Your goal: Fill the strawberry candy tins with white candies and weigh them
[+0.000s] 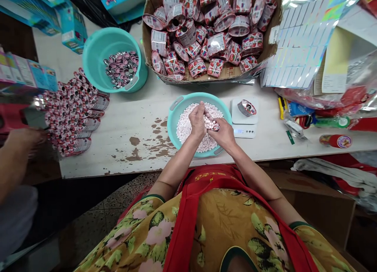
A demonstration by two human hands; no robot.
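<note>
A turquoise basin (171,125) holds many small pale pink candies (184,125). Both of my hands are together over its middle. My left hand (198,122) is cupped, thumb up, against a heap of candies between the hands. In my right hand (223,133), low over the candies, is a small printed can (216,127); only a bit of its red patterned side shows, and my fingers and candies cover the rest. Just right of the basin, another printed can (246,108) lies tilted on a white digital scale (244,131) with a lit display.
A cardboard box (210,80) of strawberry-printed cans stands behind. At left are a turquoise bucket (97,64) of small metal-rimmed pieces and stacked cans (75,115). Another person's hand (25,140) is by a red device (11,119). Label sheets (300,48) and a jar (335,141) lie right.
</note>
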